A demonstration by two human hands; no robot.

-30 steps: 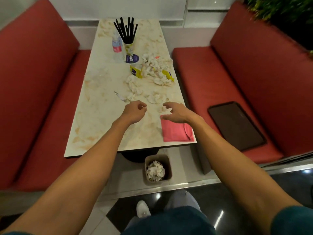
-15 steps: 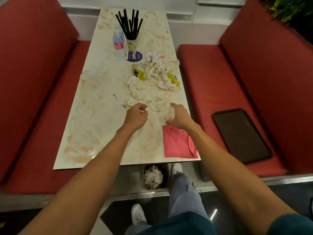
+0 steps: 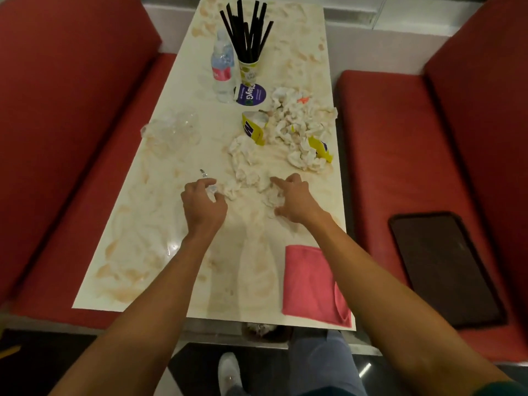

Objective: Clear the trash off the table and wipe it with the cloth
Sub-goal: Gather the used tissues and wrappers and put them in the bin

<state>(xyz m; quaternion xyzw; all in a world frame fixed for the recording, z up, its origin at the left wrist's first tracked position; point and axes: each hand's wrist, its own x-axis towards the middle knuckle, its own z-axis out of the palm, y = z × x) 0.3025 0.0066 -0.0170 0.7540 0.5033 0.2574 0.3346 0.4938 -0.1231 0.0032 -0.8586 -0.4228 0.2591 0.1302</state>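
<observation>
Head view, early on: right hand fingers grip a tissue wad mid-table, left hand fingers curled, hold unclear; tissue pile sits far right, pink cloth lies unused near right, table stained.

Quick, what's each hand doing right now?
Left hand: curled at small clear plastic scrap; grip cannot be told.
Right hand: gripping crumpled white tissue.

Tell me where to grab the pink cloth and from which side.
Pinch the pink cloth at its near right corner, where a folded flap curls up by the table edge. Come from the near side: the rest lies flat, leaving little to catch.
</observation>
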